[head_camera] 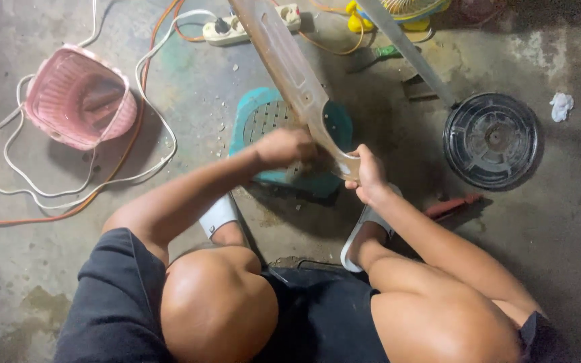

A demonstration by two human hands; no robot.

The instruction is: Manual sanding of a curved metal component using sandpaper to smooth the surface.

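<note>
Over the concrete floor, seated low: person is working a long metal blade between the knees
Thing in hand: rusty brown fan blade (289, 64), long and flat, is slanting up and away from the hands, wide mounting end with curved cutout sitting at the hands
Blade location: lower end is hovering just above the teal plastic stool (263, 121), upper end is running out of the top edge
Right hand (370, 173): fingers are wrapping closed around the blade's rounded end, steadying it
Left hand (289, 146): fingers are curled shut against the blade face near the cutout; something may be pinched under them, cannot tell what
Doing it well: right grip should be staying firm on the edge so the blade is not swinging; left hand should be pressing along the flat face, keeping clear of the thin edges, judging by the rust
Risk: long free end is likely levering against the wrist if the grip is slackening
Nearby: second blade (405, 47) is leaning toward the round black motor housing (492, 140); pink basket (79, 97), white cable (149, 74), power strip (250, 25), red-handled tool (453, 206) are lying on the floor (559, 255)
</note>
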